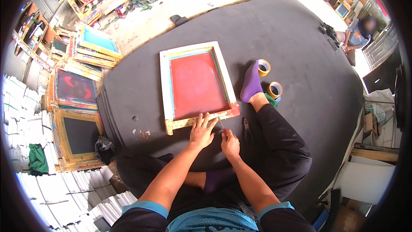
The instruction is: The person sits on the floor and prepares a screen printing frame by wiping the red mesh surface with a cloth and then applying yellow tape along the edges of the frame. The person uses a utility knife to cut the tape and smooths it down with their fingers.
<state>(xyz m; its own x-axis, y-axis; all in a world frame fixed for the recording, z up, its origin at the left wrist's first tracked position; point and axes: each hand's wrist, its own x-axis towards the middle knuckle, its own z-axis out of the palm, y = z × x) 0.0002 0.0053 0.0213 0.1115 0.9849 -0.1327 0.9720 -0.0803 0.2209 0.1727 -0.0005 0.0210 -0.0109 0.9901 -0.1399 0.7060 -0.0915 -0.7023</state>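
Note:
A wooden screen-printing frame with red mesh lies in front of me on the dark surface. My left hand rests on its near bar, fingers spread and stretched out. Just to the right, my right hand is closed around the red handle of a thin tool that looks like a screwdriver. The tool's slim shaft points at the underside of the near bar; whether its tip touches the wood is too small to tell. Dark pliers lie right of that hand.
Two tape rolls sit by my purple-socked foot. Debris lies left of the frame. More screen frames and white stacks stand at the left. A cluttered shelf is far left; another person sits far right.

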